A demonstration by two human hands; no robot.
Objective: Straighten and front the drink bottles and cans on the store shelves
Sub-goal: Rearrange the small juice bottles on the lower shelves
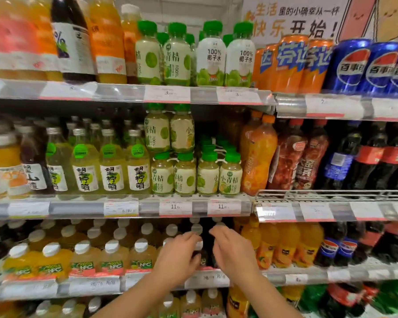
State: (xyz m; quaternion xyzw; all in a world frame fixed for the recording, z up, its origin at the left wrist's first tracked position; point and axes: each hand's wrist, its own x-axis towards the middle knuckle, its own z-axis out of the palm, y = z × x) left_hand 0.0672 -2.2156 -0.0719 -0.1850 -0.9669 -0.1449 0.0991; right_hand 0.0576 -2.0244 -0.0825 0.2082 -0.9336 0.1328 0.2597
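Both my hands reach into the third shelf from the top, among white-capped juice bottles. My left hand curls its fingers round a dark bottle with a white cap at the shelf front. My right hand sits just right of that bottle, fingers bent toward a second dark bottle that it mostly hides; whether it grips is unclear. To the left stands a row of yellow NFC juice bottles. Orange juice bottles stand to the right.
Above, the middle shelf holds lemon drinks and small green-capped lime bottles, some stacked. The top shelf carries coconut water, orange cans and blue cola cans. Price-tag rails edge each shelf. Cola bottles fill the right.
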